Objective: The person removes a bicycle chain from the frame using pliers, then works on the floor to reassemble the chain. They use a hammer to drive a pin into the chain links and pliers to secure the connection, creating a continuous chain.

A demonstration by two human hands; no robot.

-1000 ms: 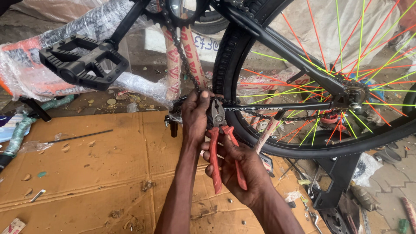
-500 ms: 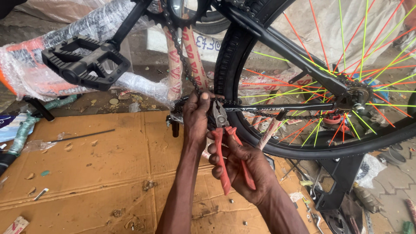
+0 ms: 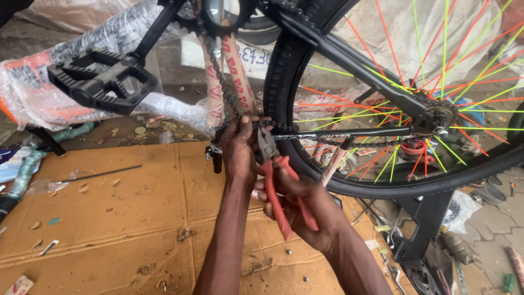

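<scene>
A bicycle hangs in front of me with its rear wheel (image 3: 305,169) at the right, its spokes orange and green. My left hand (image 3: 240,150) pinches the lower run of the chain (image 3: 218,71) just left of the tyre. My right hand (image 3: 297,205) grips red-handled pliers (image 3: 275,183), whose grey jaws are closed on the chain beside my left fingers. A black pedal (image 3: 103,82) sticks out at the upper left on its crank arm.
Brown cardboard (image 3: 109,229) covers the ground under my arms, with a thin metal rod (image 3: 101,175) and small scraps on it. The bike frame (image 3: 38,93) at left is wrapped in plastic. A black stand (image 3: 426,218) props the wheel; tools and litter lie at the lower right.
The view has shifted slightly, so the pedal and my hands sit a little further right and lower. Both hands stay on the chain with the pliers.
</scene>
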